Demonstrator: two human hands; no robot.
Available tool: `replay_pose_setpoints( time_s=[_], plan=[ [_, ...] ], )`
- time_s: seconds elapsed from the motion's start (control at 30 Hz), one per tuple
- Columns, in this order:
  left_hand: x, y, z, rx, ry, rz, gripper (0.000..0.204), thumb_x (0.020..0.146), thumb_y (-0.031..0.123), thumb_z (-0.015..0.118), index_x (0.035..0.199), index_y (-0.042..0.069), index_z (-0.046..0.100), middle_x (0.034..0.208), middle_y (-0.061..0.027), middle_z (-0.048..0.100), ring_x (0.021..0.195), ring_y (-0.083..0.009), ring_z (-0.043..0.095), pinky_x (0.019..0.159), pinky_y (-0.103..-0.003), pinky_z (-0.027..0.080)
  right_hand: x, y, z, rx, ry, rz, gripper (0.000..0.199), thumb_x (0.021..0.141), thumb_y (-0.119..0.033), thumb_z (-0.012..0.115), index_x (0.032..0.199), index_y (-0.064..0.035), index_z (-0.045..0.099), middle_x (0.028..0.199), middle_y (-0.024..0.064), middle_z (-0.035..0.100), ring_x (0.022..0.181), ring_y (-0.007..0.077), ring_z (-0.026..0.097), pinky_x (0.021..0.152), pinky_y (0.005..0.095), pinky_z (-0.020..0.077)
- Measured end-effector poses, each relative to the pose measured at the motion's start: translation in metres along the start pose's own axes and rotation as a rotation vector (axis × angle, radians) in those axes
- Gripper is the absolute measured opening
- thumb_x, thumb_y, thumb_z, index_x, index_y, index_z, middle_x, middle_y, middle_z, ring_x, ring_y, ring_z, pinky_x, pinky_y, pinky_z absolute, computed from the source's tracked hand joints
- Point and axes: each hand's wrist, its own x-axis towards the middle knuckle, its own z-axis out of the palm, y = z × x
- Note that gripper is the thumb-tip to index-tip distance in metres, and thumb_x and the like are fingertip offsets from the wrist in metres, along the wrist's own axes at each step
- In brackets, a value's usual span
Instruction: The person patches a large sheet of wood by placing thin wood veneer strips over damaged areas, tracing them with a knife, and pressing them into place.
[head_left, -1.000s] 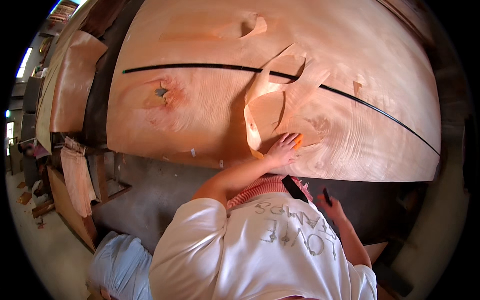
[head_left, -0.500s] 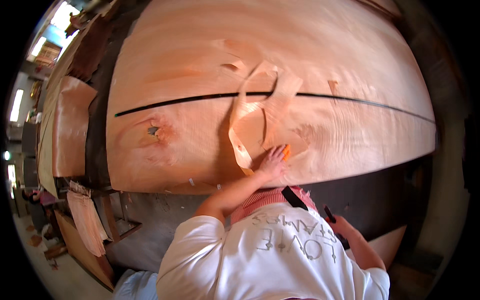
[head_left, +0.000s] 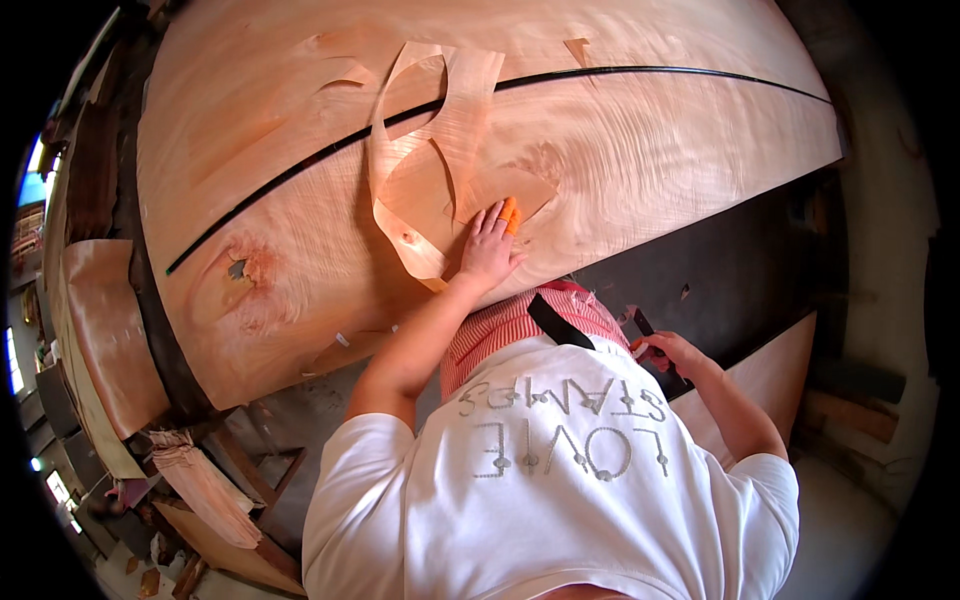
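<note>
Your left hand lies flat just above the middle of the frame. It rests on a loose patch on the big veneer sheet. The fingers are stretched out and close together, and an orange thing peeks out at their tips. It looks pinned under them, not gripped, though you cannot tell for sure.

Your right hand is at the right of centre, off the sheet, with its fingers curled around a dark tool.

The work looks to be in its middle. The patch is laid in place and pressed down. A curled strip still lies loose across the sheet, looping up over the dark gap that runs from centre left to upper right. The knot hole at the left is untouched. Nothing shows the patch fixed yet, so that seems to be what is left, along with clearing the strip.

Half a second ago your left hand was on the same spot of the patch with the orange thing at its tips, so it has not shifted on the wood. Your view has swung. The strip and patch sat at the centre then and now sit left of centre, and more of the sheet's right end shows. Your right hand has come up from lower in the frame, and the tool shows more plainly.
</note>
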Motion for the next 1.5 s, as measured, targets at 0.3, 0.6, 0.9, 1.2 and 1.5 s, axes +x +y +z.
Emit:
replay_pose_setpoints(
  time_s=[0.3,0.6,0.9,1.2,1.5],
  plan=[
    [-0.001,-0.001,0.002,0.0,0.029,0.011,0.075,0.077,0.04,0.063,0.134,0.0,0.035,0.143,-0.0154,0.027,0.134,-0.0278,0.022,0.109,-0.043,0.017,0.005,-0.002,-0.017,0.111,-0.118,0.04,0.029,0.088,-0.018,0.043,0.097,0.0026,0.061,0.076,0.0064,0.063,0.046,0.0059,0.033,0.045,0.0224,0.0271],
    [0.0,0.0,0.004,-0.002,0.029,-0.006,0.074,0.077,0.041,0.062,0.133,0.0,0.036,0.144,-0.0158,0.025,0.134,-0.0287,0.022,0.109,-0.043,0.017,0.001,-0.022,-0.003,-0.32,-0.084,-0.002,0.021,0.083,-0.019,0.059,0.095,-0.0018,0.062,0.075,0.006,0.063,0.048,0.0064,0.038,0.046,0.0224,0.0312],
    [0.003,0.001,0.007,-0.001,0.054,-0.008,0.073,0.077,0.039,0.062,0.133,0.0,0.036,0.143,-0.0155,0.027,0.134,-0.0278,0.022,0.11,-0.043,0.015,-0.003,-0.046,-0.018,-0.446,-0.166,0.079,0.025,0.08,-0.025,0.064,0.094,-0.0041,0.065,0.069,0.001,0.06,0.051,0.0062,0.04,0.046,0.0223,0.0325],
    [0.002,-0.001,0.005,-0.019,0.03,-0.001,0.07,0.08,0.037,0.06,0.132,-0.002,0.036,0.143,-0.0171,0.026,0.134,-0.0298,0.023,0.11,-0.042,0.017,-0.015,-0.059,-0.011,-0.853,-0.108,-0.081,0.018,0.078,-0.022,0.066,0.089,-0.0078,0.066,0.073,-0.0004,0.063,0.063,0.0092,0.052,0.058,0.0233,0.0415],
    [0.021,0.008,0.013,-0.206,0.152,0.026,0.065,0.082,0.036,0.059,0.129,-0.003,0.039,0.14,-0.0191,0.03,0.13,-0.0323,0.028,0.108,-0.044,0.022,0.02,-0.13,-0.024,-0.577,0.193,-0.358,0.021,0.082,-0.023,0.06,0.092,-0.0054,0.065,0.068,-0.0022,0.059,0.054,0.0043,0.045,0.047,0.0211,0.0331]
  ],
)
